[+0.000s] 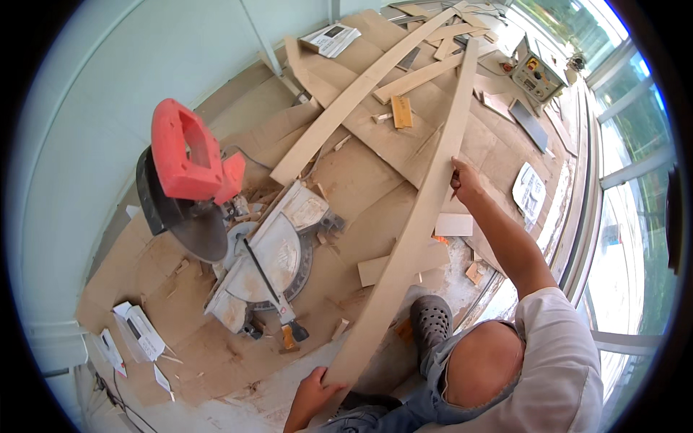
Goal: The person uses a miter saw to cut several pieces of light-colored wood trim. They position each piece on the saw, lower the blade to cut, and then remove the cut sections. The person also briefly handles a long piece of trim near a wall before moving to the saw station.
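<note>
A long, pale brown board [417, 242] runs from beside my legs toward the far right. My left hand [315, 393] is closed around the left edge of its near end. Farther along, my right hand [466, 180] grips the right edge; its fingertips are partly hidden against the wood. To the left of the board stands a mitre saw [263, 263] with a red handle [189, 155], its head raised and its blade over the left of the table. Another long board [361, 94] lies beyond the saw, its near end close to the saw's fence.
Dusty cardboard [375, 144] covers much of the floor, with offcuts [419, 78] strewn at the far end. A boxy machine with a control panel [538, 72] sits far right, near the windows. An orange-yellow block [402, 112] lies between the boards. My shoe [431, 321] is beside the held board.
</note>
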A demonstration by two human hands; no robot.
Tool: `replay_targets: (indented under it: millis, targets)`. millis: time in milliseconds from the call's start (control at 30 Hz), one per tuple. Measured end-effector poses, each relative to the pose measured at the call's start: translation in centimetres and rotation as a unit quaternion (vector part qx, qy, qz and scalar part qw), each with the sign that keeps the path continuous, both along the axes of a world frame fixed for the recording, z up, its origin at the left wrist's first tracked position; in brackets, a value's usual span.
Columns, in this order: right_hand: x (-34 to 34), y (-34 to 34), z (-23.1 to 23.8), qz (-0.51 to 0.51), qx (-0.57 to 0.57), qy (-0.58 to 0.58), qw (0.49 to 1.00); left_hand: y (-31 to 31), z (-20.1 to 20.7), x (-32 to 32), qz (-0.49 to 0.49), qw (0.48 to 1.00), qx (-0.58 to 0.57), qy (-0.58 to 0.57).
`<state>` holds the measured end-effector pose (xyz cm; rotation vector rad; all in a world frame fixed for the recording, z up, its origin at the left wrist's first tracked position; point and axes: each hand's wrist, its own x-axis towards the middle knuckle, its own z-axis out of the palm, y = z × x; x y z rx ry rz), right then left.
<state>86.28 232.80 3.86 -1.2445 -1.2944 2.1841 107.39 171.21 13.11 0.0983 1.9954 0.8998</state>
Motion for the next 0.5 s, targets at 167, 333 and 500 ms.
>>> replay_targets:
  millis: [167,333,500]
  targets:
    - [3.1,-10.1,2.1,0.276,0.525,-0.267,0.76,6.8,-0.9,-5.6,-0.012,0.963,-0.018,0.268]
    - [3.5,-21.6,11.4,0.484,0.727,0.166,0.458,11.9,-1.6,-12.5,-0.071,0.897,-0.003,0.437]
    - [-0.7,-24.2,10.5,0.634,0.681,0.206,0.302,14.6,-0.9,-13.9,-0.036,0.834,0.004,0.55]
